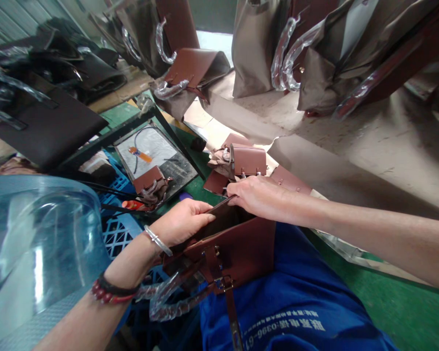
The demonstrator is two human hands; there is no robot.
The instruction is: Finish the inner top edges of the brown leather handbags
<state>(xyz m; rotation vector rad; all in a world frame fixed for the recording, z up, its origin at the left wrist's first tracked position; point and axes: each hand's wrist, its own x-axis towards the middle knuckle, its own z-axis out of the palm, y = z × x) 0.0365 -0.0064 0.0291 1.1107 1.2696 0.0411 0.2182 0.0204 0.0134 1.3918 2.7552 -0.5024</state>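
A reddish-brown handbag (241, 248) rests tilted on my lap, over blue cloth, with its mouth open towards me. My left hand (185, 222) grips the bag's far rim near its left end, thumb on top. Further right along that same rim, my right hand (254, 195) pinches the edge between thumb and fingers. The inside of the bag is dark and its contents cannot be made out. A plastic-wrapped handle (168, 297) hangs off the bag's near side, and a buckled strap (232, 312) dangles over the blue cloth.
A large clear blue water bottle (40, 253) stands close on the left, beside blue plastic crates (120, 229). Small brown bags (249, 158) lie ahead. Larger bags (256, 53) stand on the covered table behind. Dark bags (40, 117) are piled at the far left.
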